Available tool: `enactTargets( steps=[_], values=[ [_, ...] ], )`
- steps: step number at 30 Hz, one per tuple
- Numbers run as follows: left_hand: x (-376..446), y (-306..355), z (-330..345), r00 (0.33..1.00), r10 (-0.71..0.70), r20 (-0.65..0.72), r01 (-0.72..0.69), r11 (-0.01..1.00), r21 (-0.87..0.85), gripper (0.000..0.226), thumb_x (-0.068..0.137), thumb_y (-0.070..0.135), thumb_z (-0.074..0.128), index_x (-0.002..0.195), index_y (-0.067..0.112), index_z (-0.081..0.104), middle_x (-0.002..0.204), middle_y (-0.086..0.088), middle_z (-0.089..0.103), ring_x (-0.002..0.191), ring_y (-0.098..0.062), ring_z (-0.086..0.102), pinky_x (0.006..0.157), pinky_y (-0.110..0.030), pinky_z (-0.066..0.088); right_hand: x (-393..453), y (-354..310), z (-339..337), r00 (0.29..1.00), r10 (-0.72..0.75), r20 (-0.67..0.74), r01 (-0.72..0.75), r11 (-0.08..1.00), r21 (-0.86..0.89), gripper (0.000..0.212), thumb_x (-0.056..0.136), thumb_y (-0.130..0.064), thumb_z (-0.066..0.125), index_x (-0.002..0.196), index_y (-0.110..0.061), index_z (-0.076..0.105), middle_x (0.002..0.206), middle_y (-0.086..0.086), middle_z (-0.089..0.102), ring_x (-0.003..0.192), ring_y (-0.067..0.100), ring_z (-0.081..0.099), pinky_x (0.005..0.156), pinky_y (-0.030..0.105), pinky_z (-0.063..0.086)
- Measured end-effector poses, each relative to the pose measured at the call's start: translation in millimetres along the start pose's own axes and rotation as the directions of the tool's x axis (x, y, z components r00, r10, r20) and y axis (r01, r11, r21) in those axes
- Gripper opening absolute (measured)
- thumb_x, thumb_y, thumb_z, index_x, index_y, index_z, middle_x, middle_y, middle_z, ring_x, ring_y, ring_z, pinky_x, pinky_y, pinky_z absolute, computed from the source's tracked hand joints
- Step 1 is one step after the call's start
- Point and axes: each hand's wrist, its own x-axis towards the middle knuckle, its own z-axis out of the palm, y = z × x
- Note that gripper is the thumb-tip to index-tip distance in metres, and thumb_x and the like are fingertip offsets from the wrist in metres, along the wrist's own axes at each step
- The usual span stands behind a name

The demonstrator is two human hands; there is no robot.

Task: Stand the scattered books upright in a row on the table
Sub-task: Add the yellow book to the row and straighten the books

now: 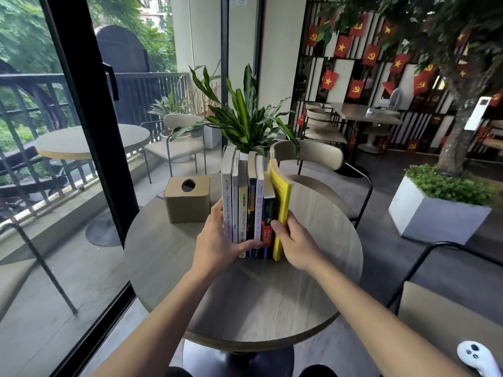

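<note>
Several books stand upright in a row [249,197] in the middle of the round wooden table [272,295], spines toward me. My left hand [217,240] presses against the white book at the row's left end, its thumb across the lower spines. A yellow book [281,202] stands at the right end, leaning slightly and curling at the top. My right hand [295,240] grips its lower part, fingers on the cover and thumb on the spine side.
A tan tissue box [187,198] sits left of the row. A potted plant [245,118] and a chair [313,159] stand behind the table. A glass door frame runs along the left. A white controller [475,357] lies at lower right.
</note>
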Motion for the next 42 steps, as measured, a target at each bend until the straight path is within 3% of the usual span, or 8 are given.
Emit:
enactTargets(
  steps=[4, 7, 12, 16, 20, 23, 27, 42],
  values=[
    [1.8, -5.8, -7.8, 0.997, -0.035, 0.062, 0.035, 0.999, -0.009, 0.121, 0.053, 0.045, 0.095, 0.149, 0.036, 0.022, 0.134, 0.007, 0.06, 0.11, -0.012, 0.063, 0.088, -0.033, 0.053, -0.5, 3.6, -6.6, 0.998, -0.004, 0.06, 0.005, 1.0, -0.017, 0.049, 0.096, -0.032, 0.056, 0.142, -0.027, 0.04, 0.124, -0.021, 0.054, 0.107, -0.013, 0.052, 0.089, 0.003, 0.042],
    [5.4, -6.4, -11.5, 0.995, -0.046, 0.09, 0.047, 0.999, -0.012, 0.121, 0.055, 0.035, 0.096, 0.153, 0.032, 0.024, 0.137, 0.006, 0.058, 0.109, -0.012, 0.062, 0.083, -0.03, 0.051, 4.5, 7.2, -8.0, 0.999, -0.005, 0.04, 0.006, 0.999, -0.033, 0.062, 0.09, -0.037, 0.065, 0.146, -0.029, 0.039, 0.138, -0.011, 0.056, 0.126, 0.005, 0.05, 0.107, 0.03, 0.042],
    [6.6, -5.1, -10.5, 0.995, -0.058, 0.086, 0.06, 0.998, -0.023, 0.119, 0.056, 0.031, 0.096, 0.153, 0.03, 0.026, 0.138, 0.005, 0.058, 0.109, -0.011, 0.061, 0.083, -0.033, 0.052, 8.9, 9.6, -6.2, 1.0, 0.003, 0.022, -0.002, 0.999, -0.041, 0.079, 0.076, -0.055, 0.069, 0.146, -0.034, 0.038, 0.138, -0.009, 0.057, 0.13, 0.01, 0.05, 0.108, 0.037, 0.044],
    [8.8, -6.4, -12.8, 0.994, -0.036, 0.1, 0.035, 0.999, 0.012, 0.12, 0.054, 0.037, 0.096, 0.152, 0.03, 0.027, 0.134, 0.009, 0.059, 0.106, -0.007, 0.059, 0.081, -0.027, 0.05, 9.4, 13.6, -0.4, 1.0, -0.014, 0.025, 0.016, 0.996, -0.09, 0.079, 0.075, -0.043, 0.08, 0.142, -0.031, 0.042, 0.124, -0.021, 0.057, 0.12, 0.003, 0.053, 0.096, 0.017, 0.043],
    [18.2, -7.7, -18.4, 0.997, 0.047, 0.066, -0.063, 0.964, 0.258, 0.108, 0.056, 0.064, 0.085, 0.144, 0.025, 0.037, 0.13, 0.004, 0.052, 0.121, -0.014, 0.039, 0.1, -0.043, 0.045, 11.7, 11.8, 8.5, 0.999, -0.038, 0.003, 0.038, 0.993, -0.114, 0.075, 0.072, -0.04, 0.083, 0.136, -0.033, 0.043, 0.113, -0.029, 0.053, 0.104, -0.009, 0.051, 0.081, 0.002, 0.038],
    [34.0, -4.8, -27.5, 0.991, 0.074, 0.111, -0.122, 0.843, 0.524, 0.116, 0.052, 0.087, 0.068, 0.145, 0.025, 0.036, 0.142, -0.002, 0.035, 0.132, -0.023, 0.022, 0.112, -0.047, 0.033, 15.6, 14.7, 15.7, 0.999, -0.047, -0.023, 0.045, 0.993, -0.109, 0.077, 0.07, -0.048, 0.082, 0.136, -0.035, 0.044, 0.123, -0.024, 0.059, 0.113, 0.0, 0.057, 0.093, 0.022, 0.049],
    [55.3, -0.6, -36.4, 0.974, 0.035, 0.225, -0.166, 0.786, 0.595, 0.139, 0.04, 0.099, 0.059, 0.154, 0.032, 0.018, 0.156, -0.003, 0.017, 0.142, -0.03, 0.008, 0.119, -0.053, 0.017, 19.4, 17.2, 19.9, 0.998, -0.047, -0.033, 0.042, 0.988, -0.15, 0.086, 0.065, -0.061, 0.077, 0.139, -0.04, 0.038, 0.134, -0.015, 0.058, 0.122, 0.009, 0.055, 0.1, 0.039, 0.05],
    [86.9, -18.8, -39.2, 0.903, -0.053, 0.426, -0.266, 0.708, 0.654, 0.149, 0.037, 0.089, 0.072, 0.157, 0.036, 0.003, 0.162, 0.0, -0.005, 0.148, -0.033, -0.011, 0.117, -0.065, 0.004, 48.3, 26.2, 18.2, 1.0, -0.013, -0.021, 0.01, 0.989, -0.149, 0.088, 0.058, -0.074, 0.073, 0.133, -0.041, 0.041, 0.131, -0.01, 0.059, 0.12, 0.012, 0.057, 0.099, 0.046, 0.051]
  ],
)
